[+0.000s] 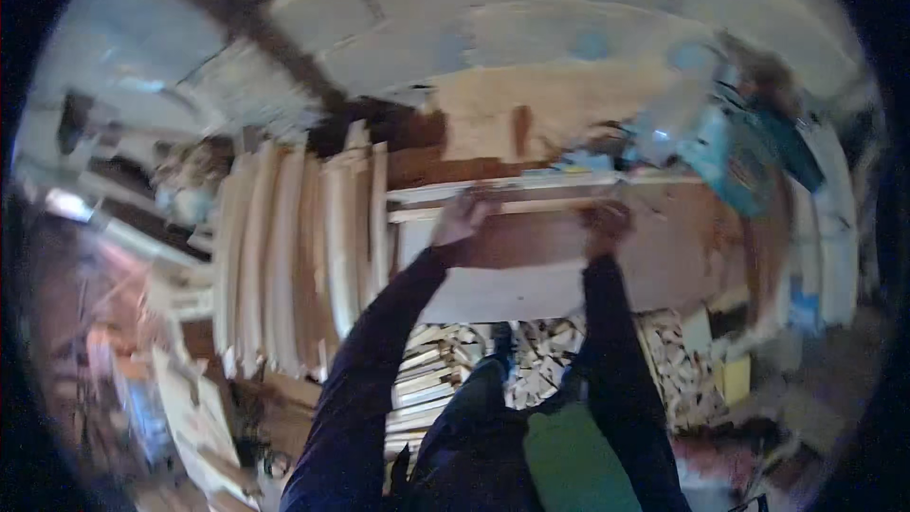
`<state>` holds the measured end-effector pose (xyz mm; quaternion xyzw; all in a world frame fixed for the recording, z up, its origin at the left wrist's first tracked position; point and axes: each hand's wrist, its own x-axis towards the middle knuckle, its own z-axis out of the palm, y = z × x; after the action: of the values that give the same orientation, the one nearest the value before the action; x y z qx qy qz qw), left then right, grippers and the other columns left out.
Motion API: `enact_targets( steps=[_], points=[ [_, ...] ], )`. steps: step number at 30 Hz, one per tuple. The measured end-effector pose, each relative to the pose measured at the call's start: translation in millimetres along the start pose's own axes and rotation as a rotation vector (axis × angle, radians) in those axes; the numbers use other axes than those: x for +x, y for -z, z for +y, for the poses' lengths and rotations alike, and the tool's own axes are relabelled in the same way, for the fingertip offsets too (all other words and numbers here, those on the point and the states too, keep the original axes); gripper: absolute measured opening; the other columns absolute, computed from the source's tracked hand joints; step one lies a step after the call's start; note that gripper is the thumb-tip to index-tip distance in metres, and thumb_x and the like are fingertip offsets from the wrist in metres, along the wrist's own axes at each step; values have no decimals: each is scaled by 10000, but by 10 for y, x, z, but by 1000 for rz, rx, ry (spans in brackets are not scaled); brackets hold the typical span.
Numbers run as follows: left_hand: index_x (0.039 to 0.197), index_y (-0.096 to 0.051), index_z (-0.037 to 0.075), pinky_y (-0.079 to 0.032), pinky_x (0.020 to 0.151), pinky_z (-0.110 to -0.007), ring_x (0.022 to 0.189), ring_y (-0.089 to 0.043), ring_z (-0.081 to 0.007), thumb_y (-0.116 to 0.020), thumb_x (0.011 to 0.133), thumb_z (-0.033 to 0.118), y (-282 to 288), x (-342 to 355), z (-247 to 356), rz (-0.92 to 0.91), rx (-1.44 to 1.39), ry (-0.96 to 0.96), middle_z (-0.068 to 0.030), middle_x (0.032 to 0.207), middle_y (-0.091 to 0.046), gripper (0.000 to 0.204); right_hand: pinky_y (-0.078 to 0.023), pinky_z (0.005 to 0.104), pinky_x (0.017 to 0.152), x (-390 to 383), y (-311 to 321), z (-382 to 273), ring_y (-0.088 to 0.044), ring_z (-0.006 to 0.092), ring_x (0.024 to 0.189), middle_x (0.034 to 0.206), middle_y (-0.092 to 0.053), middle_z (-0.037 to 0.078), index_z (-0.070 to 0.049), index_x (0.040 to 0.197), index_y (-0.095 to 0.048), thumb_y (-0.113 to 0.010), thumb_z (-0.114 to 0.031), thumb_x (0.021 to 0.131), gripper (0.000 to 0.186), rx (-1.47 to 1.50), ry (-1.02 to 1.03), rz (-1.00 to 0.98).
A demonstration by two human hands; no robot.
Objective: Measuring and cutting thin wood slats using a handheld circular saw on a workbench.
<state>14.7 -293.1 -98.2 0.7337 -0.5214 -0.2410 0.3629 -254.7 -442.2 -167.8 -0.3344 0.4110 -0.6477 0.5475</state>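
Observation:
A long pale wooden strip [536, 205] runs crosswise near the back of a workbench [682, 275]. My left hand [464, 218] grips the strip at its left part. My right hand [604, 226] is closed at its right part, blurred, with the fingers around the strip. A pale board [512, 294] lies along the bench's front half, below both hands, with a darker reddish surface behind it.
Upright pale planks [275, 256] stand left of the bench. Wood offcuts [540, 360] and stacked strips [427, 389] lie beneath it, around my legs. Teal objects [720, 156] and small clutter sit at the back right. A loose board [190, 408] leans at the lower left.

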Motion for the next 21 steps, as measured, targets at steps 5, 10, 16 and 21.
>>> enact_targets(
  steps=[5, 10, 16, 21],
  points=[
    [1225, -592, 74, -443, 999, -503, 1182, -543, -410, -557, 913, 149, 56, 20, -151, -4, 808, -463, -201, 1167, -592, 322, -551, 314, 715, 13, -51, 323, -596, 153, 809, 947, -577, 35, -110, 1007, -552, -720, -144, 866, 222, -115, -5, 105],
    [1097, -593, 71, -469, 872, -482, 1099, -566, -373, -595, 820, 131, 71, 73, -77, 179, 865, -670, -188, 1039, -577, 284, -503, 292, 485, 157, -166, 229, -579, 146, 571, 789, -577, 29, -108, 937, -546, -698, -54, 857, 180, -166, 28, 150],
    [1109, -605, 63, -450, 879, -515, 1060, -559, -377, -590, 795, 124, -96, 172, 134, 126, 820, -595, -186, 1046, -572, 320, -462, 271, 474, 401, -206, -39, -578, 118, 574, 762, -601, 17, -91, 937, -580, -660, 2, 853, 148, -305, -43, 169],
    [1085, -611, 82, -441, 876, -545, 1064, -532, -384, -595, 784, 144, -217, 178, 198, 200, 814, -597, -181, 1084, -546, 307, -516, 272, 587, 444, -149, -103, -605, 109, 704, 836, -612, -3, -91, 959, -600, -634, 41, 844, 178, -30, -188, 191]
  ],
)
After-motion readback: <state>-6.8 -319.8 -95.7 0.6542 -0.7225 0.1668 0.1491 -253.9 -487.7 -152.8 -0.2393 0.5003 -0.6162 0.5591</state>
